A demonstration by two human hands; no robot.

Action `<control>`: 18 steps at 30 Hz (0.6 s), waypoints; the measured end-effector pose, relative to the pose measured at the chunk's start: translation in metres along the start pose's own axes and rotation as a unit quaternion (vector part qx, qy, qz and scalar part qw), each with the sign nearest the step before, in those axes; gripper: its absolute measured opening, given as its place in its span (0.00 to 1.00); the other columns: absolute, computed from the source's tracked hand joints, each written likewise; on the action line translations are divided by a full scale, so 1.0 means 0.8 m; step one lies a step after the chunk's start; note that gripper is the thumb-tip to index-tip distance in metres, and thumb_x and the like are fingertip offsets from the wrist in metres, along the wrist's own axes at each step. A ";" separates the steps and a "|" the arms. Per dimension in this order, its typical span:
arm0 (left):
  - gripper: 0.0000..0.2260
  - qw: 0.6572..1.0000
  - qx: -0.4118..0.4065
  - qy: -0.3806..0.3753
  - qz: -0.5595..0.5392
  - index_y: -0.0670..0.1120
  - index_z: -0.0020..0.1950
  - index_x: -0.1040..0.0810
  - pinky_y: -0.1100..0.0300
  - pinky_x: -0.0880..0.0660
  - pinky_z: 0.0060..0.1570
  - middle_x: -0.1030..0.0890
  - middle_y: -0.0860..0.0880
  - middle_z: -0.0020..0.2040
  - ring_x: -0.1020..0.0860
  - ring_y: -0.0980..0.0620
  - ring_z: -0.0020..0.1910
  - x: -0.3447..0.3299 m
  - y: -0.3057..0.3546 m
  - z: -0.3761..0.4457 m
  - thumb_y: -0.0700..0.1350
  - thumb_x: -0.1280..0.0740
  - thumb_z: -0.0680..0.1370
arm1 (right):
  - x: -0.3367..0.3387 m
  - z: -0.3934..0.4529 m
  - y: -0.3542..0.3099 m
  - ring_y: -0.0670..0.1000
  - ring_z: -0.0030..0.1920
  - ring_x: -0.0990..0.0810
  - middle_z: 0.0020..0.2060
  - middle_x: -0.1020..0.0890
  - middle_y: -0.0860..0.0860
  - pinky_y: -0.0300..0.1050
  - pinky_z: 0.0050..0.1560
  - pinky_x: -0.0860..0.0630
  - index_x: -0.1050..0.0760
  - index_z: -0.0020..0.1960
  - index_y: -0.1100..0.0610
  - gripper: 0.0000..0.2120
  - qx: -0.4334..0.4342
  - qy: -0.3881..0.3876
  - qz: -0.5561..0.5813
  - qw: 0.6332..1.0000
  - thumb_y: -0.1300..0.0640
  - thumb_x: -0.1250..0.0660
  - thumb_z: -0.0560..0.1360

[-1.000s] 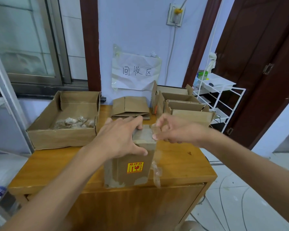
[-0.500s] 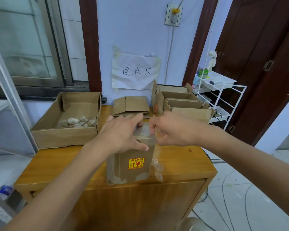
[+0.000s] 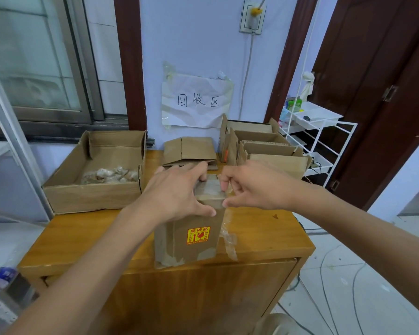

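A small taped cardboard box [image 3: 191, 240] with a yellow and red fragile sticker stands upright near the front edge of the wooden cabinet top [image 3: 87, 228]. My left hand [image 3: 177, 192] grips the top of the box, thumb on its front face and fingers over the top. My right hand [image 3: 249, 187] is at the box's top right edge, with finger and thumb pinching the clear tape [image 3: 213, 189] there. A loose strip of clear tape [image 3: 229, 240] hangs down the box's right side.
An open cardboard tray [image 3: 92, 197] with crumpled tape sits at the back left. A flattened box [image 3: 189, 151] lies at the back middle, and several open boxes [image 3: 264, 151] stand at the back right. A white wire rack [image 3: 319, 139] stands right of the cabinet.
My right hand has moved left from beyond the box's right side onto its top edge and taken hold of the tape. My left hand has stayed on the box.
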State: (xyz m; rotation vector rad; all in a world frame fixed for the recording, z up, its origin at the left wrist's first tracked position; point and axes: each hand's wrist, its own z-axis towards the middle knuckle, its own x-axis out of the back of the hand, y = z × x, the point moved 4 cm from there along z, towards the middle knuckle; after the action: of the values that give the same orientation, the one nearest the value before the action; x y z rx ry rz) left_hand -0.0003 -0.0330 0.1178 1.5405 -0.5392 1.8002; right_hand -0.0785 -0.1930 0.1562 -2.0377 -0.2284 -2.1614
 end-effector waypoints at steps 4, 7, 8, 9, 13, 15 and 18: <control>0.30 1.000 -0.001 -0.003 -0.004 0.60 0.54 0.38 0.48 0.32 0.57 0.24 0.58 0.57 0.25 0.50 0.56 0.000 0.000 -0.001 0.75 0.29 0.65 | -0.004 0.006 0.000 0.40 0.33 0.25 0.28 0.25 0.43 0.42 0.35 0.33 0.26 0.48 0.46 0.10 0.026 -0.022 0.022 0.999 0.45 0.25 0.77; 0.30 1.000 0.001 -0.003 -0.007 0.60 0.53 0.38 0.48 0.31 0.57 0.24 0.59 0.57 0.25 0.50 0.56 0.001 0.000 -0.003 0.75 0.29 0.65 | -0.006 0.008 0.001 0.42 0.29 0.27 0.26 0.26 0.43 0.40 0.33 0.36 0.25 0.46 0.49 0.10 0.022 -0.050 0.070 0.996 0.48 0.25 0.78; 0.30 1.000 0.000 -0.002 -0.009 0.60 0.53 0.38 0.48 0.31 0.57 0.24 0.59 0.57 0.25 0.50 0.55 0.001 -0.001 -0.003 0.75 0.29 0.65 | -0.008 0.006 0.005 0.43 0.27 0.29 0.26 0.27 0.43 0.38 0.31 0.36 0.26 0.45 0.53 0.12 0.007 -0.063 0.130 0.990 0.47 0.26 0.78; 0.30 1.000 -0.001 -0.002 -0.011 0.60 0.53 0.38 0.48 0.32 0.57 0.25 0.59 0.57 0.25 0.50 0.55 0.001 -0.001 -0.004 0.75 0.29 0.65 | -0.011 0.002 0.010 0.44 0.25 0.32 0.26 0.28 0.44 0.37 0.30 0.37 0.27 0.44 0.56 0.17 -0.022 -0.073 0.207 0.975 0.44 0.27 0.79; 0.29 1.000 0.000 0.003 -0.011 0.60 0.54 0.37 0.49 0.33 0.54 0.25 0.59 0.57 0.26 0.51 0.55 0.000 -0.002 -0.004 0.74 0.29 0.65 | -0.031 -0.004 0.029 0.47 0.24 0.38 0.29 0.31 0.48 0.39 0.27 0.43 0.29 0.44 0.54 0.27 -0.212 -0.117 0.394 0.887 0.29 0.40 0.80; 0.30 1.000 0.000 0.005 -0.007 0.60 0.54 0.37 0.49 0.34 0.53 0.24 0.60 0.58 0.25 0.50 0.56 -0.001 -0.001 -0.002 0.75 0.29 0.65 | -0.043 -0.003 0.025 0.46 0.25 0.40 0.29 0.32 0.47 0.40 0.27 0.47 0.27 0.42 0.52 0.21 -0.236 -0.160 0.447 0.848 0.36 0.37 0.82; 0.30 1.000 0.005 0.004 -0.010 0.60 0.54 0.38 0.49 0.34 0.53 0.24 0.60 0.59 0.25 0.51 0.55 -0.001 -0.001 -0.002 0.75 0.29 0.64 | -0.051 0.003 0.020 0.45 0.25 0.44 0.27 0.38 0.46 0.40 0.27 0.52 0.29 0.38 0.52 0.17 -0.223 -0.143 0.534 0.802 0.50 0.36 0.85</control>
State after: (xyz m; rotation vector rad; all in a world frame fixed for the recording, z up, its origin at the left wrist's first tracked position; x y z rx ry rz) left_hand -0.0005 -0.0314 0.1163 1.5390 -0.5097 1.7952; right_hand -0.0703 -0.2075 0.1158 -1.8943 1.2094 -1.2188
